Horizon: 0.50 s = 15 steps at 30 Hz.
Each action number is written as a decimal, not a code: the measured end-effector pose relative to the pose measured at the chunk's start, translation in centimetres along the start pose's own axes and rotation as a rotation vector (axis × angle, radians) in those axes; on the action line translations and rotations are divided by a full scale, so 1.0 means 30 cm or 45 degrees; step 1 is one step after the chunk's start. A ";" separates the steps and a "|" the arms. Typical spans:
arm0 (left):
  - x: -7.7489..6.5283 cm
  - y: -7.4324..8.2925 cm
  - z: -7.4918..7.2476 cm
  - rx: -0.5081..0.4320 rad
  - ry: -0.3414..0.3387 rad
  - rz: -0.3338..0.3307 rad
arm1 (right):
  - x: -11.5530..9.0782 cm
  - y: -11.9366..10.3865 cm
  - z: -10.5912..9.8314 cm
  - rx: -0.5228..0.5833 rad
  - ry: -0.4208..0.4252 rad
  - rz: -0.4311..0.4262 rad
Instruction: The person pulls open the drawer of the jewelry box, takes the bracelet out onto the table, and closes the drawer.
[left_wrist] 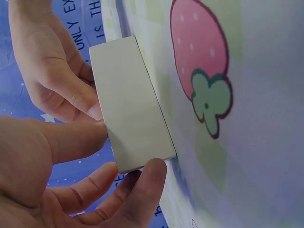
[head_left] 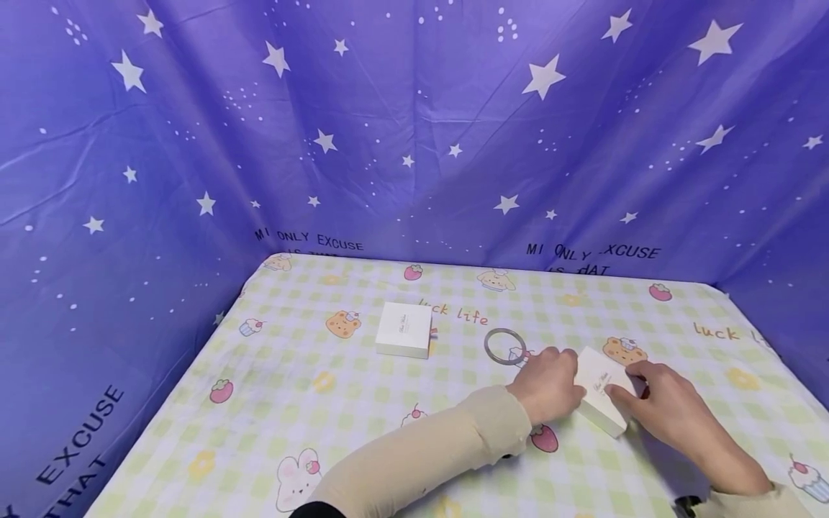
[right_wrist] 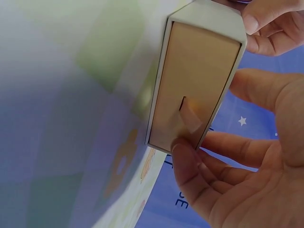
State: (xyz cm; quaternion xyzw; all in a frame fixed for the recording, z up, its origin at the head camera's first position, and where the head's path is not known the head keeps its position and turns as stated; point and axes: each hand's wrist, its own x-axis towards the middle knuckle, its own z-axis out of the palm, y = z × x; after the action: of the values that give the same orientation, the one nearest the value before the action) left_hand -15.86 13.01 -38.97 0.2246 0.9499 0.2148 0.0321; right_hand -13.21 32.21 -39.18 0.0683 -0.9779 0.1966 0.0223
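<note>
A small white drawer box (head_left: pixel 592 392) with script lettering on its lid sits tilted on the tablecloth between the two hands. My left hand (head_left: pixel 547 385) holds its left side, the thumb on the lid edge and fingertips at the far corner, as the left wrist view shows. From the other side my right hand (head_left: pixel 667 403) grips it, thumb on the lid. In the right wrist view the tan drawer front (right_wrist: pixel 197 71) sits flush inside the white sleeve, and a short ribbon tab (right_wrist: pixel 191 118) sticks out of its slot beside the right fingertips.
A second white box (head_left: pixel 404 329) with a pinkish tab at its right side lies further left on the table. A grey ring (head_left: pixel 505 346) lies just beyond the left hand. Purple star-printed curtains (head_left: pixel 414 129) hang behind and beside the checked tablecloth (head_left: pixel 291 403).
</note>
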 end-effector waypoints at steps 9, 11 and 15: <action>-0.016 -0.009 0.000 0.007 0.010 0.022 | -0.003 -0.010 0.002 0.001 -0.020 0.002; -0.018 -0.009 -0.001 0.015 0.008 0.022 | -0.004 -0.012 0.003 0.002 -0.022 -0.001; -0.024 -0.011 -0.003 0.022 0.004 0.020 | -0.005 -0.019 0.006 0.005 -0.020 -0.007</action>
State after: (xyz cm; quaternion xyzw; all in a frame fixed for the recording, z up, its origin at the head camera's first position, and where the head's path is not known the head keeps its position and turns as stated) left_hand -15.36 12.38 -39.06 0.2318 0.9500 0.2072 0.0270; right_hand -12.99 31.64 -39.13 0.0727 -0.9774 0.1980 0.0150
